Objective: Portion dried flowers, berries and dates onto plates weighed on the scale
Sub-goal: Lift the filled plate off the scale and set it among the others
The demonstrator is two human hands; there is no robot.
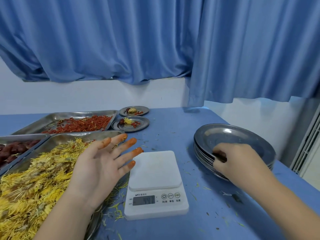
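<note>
A white digital scale (155, 170) sits in the middle of the blue table with nothing on its platform; its display is lit. My left hand (102, 163) hovers open, palm up, fingertips stained orange, between the scale and the tray of yellow dried flowers (34, 179). My right hand (242, 161) grips the near rim of the top plate on a stack of metal plates (242, 137) at the right. A tray of red berries (81, 125) lies behind, and a tray of dark red dates (12, 149) is at the far left.
Two filled small plates stand behind the trays, one nearer (130, 123) and one farther (134, 110), each with flowers, berries and a date. Petal crumbs litter the blue table (173, 132). Blue curtains hang behind; the table edge runs along the right.
</note>
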